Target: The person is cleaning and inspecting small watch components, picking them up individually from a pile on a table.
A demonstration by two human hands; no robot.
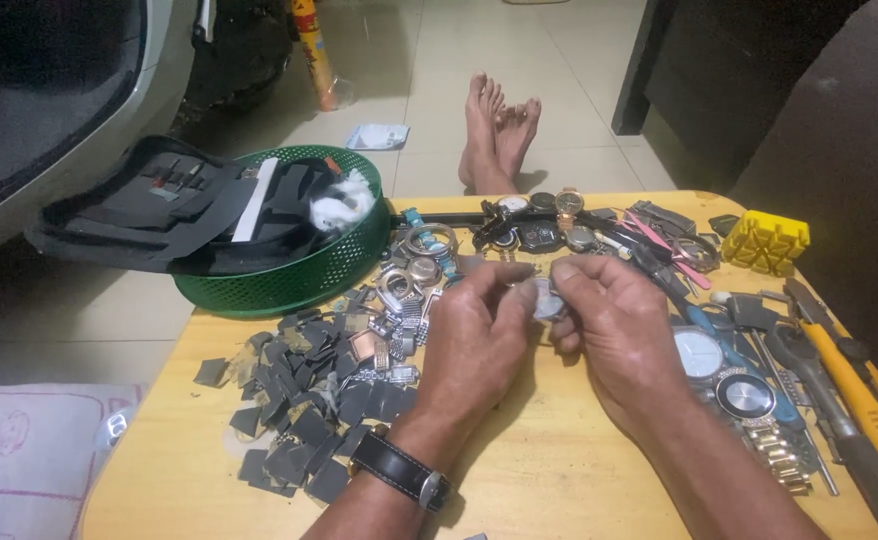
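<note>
Small round silver watch case (549,301) is pinched between both hands above desk centre: left hand (474,335) fingers closed on its left edge, right hand (609,320) closed on its right. Dark strap pieces (299,410) lie left, steel watches (749,395) right on the yellow wooden desk (549,470).

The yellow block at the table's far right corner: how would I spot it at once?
Start at the wooden table and go to its far right corner. Just beyond the heap of watches sits the yellow block, a ridged plastic piece, the only bright yellow chunky thing among flat tools and straps.
</note>
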